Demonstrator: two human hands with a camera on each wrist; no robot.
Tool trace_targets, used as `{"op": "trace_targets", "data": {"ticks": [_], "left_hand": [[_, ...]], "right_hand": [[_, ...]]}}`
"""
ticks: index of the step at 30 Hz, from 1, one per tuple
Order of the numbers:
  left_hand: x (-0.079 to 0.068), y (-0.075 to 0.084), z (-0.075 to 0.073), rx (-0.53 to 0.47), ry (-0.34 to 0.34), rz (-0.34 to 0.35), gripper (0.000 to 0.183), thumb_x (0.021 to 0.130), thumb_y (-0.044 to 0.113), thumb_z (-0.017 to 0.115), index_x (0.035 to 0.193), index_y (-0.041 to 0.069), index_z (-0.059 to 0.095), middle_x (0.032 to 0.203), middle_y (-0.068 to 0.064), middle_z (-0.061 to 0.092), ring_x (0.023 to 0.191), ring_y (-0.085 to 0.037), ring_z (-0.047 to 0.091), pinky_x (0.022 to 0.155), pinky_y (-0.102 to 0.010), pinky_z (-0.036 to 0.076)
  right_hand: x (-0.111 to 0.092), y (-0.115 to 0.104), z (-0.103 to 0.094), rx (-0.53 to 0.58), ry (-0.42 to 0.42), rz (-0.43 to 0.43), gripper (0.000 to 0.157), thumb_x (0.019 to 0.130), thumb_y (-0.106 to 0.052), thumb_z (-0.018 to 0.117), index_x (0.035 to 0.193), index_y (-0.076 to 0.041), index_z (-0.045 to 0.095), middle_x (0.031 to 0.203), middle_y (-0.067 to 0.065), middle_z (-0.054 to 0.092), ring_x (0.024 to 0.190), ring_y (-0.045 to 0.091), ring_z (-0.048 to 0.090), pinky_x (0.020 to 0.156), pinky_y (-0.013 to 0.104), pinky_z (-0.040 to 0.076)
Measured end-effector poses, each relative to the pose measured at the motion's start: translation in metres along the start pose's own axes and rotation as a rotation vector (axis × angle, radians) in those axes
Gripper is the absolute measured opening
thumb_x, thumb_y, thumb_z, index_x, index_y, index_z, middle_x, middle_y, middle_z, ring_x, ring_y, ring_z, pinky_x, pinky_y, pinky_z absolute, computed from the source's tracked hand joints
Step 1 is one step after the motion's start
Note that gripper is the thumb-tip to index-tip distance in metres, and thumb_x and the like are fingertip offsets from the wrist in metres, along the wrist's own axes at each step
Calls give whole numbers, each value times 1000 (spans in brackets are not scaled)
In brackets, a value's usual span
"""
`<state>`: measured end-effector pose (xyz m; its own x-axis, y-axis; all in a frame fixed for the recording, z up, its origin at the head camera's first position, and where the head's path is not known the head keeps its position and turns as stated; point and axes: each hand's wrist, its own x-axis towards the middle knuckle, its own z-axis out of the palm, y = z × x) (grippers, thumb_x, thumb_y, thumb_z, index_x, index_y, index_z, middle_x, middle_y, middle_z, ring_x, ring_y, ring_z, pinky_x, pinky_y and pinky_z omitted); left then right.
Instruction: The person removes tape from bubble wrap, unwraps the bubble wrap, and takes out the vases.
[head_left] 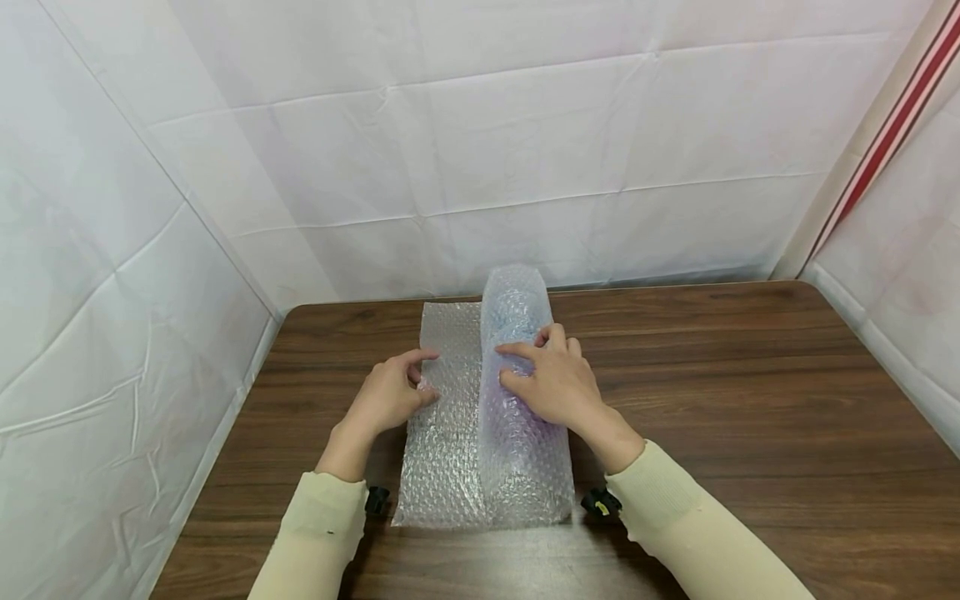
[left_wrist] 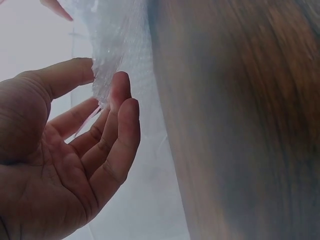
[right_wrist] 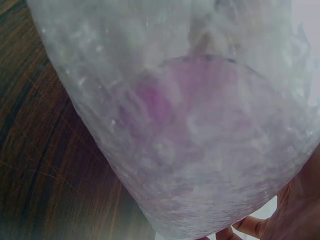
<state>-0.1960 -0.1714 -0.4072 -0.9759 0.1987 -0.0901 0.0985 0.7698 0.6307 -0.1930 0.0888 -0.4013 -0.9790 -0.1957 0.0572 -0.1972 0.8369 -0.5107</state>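
Left hand (head_left: 386, 396) and right hand (head_left: 555, 379) at the bubble wrap (head_left: 446, 467) on my table (head_left: 750, 375).
From my head, I see the wrap's flat part lying left of a thick roll (head_left: 525, 487), before the white cloth (head_left: 525, 125); my right hand rests across the roll, thumb and forefinger reaching out, loose and gripping nothing, while my left is at the flat part's outer edge, thumb and forefinger apart. At my left wrist, that edge runs between my thumb and bent fingers; whether I pinch it I cannot tell. At my right wrist, the roll fills most of the view, a purple thing (right_wrist: 200, 110) with a curved dark rim showing hazily through it, and part of a hand shows at lower right.
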Motion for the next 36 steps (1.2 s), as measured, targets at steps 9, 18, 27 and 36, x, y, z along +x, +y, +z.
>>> {"op": "trace_targets", "data": {"ticks": [9,18,27,36], "left_hand": [[0,-3,2,-4,-4,-4,62,89,16,81,147,17,59,100,-8,59,70,-17,47,66,-33,42],[0,-4,3,-1,-20,-17,60,91,16,80,147,17,59,102,-7,62,67,-17,49,63,-33,42],[3,-11,7,3,-44,-40,59,92,15,78,147,13,59,101,-7,63,68,-17,53,65,-33,42],[5,-15,11,-11,-59,-66,60,91,13,78,148,11,58,92,-5,64,64,-14,56,63,-30,42]], "right_hand": [[-1,1,0,5,0,2,42,94,-46,60,134,-43,69,123,8,40,92,30,38,66,35,34],[-1,1,0,8,-4,-2,42,94,-46,59,135,-43,68,123,8,39,91,30,37,65,35,33],[-1,1,0,7,-4,-1,42,94,-46,60,135,-43,68,122,8,39,92,30,37,65,35,33],[-1,1,0,10,-7,1,42,94,-46,60,135,-43,68,122,8,39,91,30,37,65,35,33]]}}
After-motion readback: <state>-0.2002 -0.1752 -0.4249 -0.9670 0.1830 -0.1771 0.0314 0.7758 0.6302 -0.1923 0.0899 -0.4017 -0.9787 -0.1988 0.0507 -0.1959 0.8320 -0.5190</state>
